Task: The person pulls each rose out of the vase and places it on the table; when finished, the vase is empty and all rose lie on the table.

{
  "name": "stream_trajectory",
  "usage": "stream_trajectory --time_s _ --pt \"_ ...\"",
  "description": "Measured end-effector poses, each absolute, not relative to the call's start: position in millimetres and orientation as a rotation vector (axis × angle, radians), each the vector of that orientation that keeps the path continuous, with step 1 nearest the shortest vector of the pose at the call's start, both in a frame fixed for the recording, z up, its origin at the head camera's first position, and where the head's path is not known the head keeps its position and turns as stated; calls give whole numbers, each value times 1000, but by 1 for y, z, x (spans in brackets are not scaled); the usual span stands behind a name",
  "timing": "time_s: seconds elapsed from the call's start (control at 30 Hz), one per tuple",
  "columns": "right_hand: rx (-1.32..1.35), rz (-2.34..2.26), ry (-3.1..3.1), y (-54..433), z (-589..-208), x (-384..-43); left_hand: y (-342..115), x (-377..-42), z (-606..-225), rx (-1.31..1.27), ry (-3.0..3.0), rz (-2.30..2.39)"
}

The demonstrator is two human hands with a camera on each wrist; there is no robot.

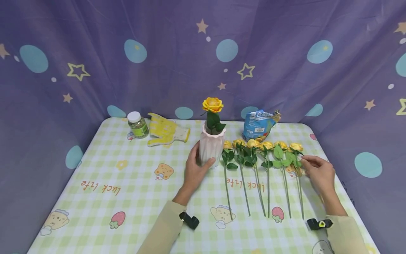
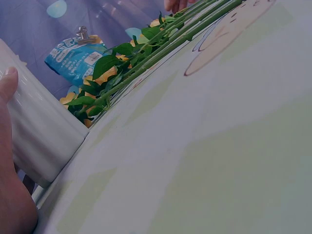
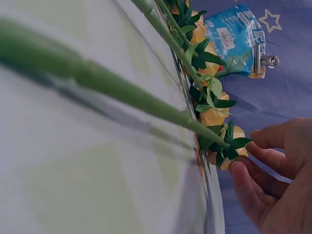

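My left hand (image 1: 195, 167) grips a pale fluted vase (image 1: 210, 148) from its left side, the thumb across the front. One yellow rose (image 1: 213, 105) with dark green leaves stands upright in the vase. In the left wrist view, the vase (image 2: 41, 122) looks tilted by the camera's angle. Several yellow roses lie in a row to its right, stems toward me. By the head and leaves of the rightmost rose (image 1: 296, 147) is my right hand (image 1: 318, 173), fingers loosely bent and apart. In the right wrist view, its fingertips are close to that rose's leaves (image 3: 239, 143); firm contact cannot be made out.
Behind the row stands a blue bag (image 1: 257, 125), closed with a metal clip (image 3: 265, 60). A lidded jar (image 1: 138, 125) and a yellow glove (image 1: 165, 130) lie at the back left. The checked tablecloth (image 1: 133, 211) reaches a purple curtain (image 1: 177, 70).
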State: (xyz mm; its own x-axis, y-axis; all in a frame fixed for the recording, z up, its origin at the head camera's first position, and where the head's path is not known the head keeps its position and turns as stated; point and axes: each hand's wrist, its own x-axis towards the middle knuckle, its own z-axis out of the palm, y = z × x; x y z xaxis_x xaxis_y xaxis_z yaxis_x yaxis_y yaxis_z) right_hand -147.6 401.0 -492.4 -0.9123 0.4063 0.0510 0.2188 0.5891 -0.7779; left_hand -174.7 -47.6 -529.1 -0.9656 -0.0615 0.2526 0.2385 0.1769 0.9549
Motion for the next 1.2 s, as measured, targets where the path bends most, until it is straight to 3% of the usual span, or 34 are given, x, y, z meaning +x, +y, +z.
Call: stream_trajectory --time_s 0.43,1.2 --pt "-447 1164 -2532 385 -479 -140 -48 -175 -531 -185 -2211 -1851" --pt "-53 1453 -2109 322 -433 -139 -47 -175 -528 -141 -2227 -1876"
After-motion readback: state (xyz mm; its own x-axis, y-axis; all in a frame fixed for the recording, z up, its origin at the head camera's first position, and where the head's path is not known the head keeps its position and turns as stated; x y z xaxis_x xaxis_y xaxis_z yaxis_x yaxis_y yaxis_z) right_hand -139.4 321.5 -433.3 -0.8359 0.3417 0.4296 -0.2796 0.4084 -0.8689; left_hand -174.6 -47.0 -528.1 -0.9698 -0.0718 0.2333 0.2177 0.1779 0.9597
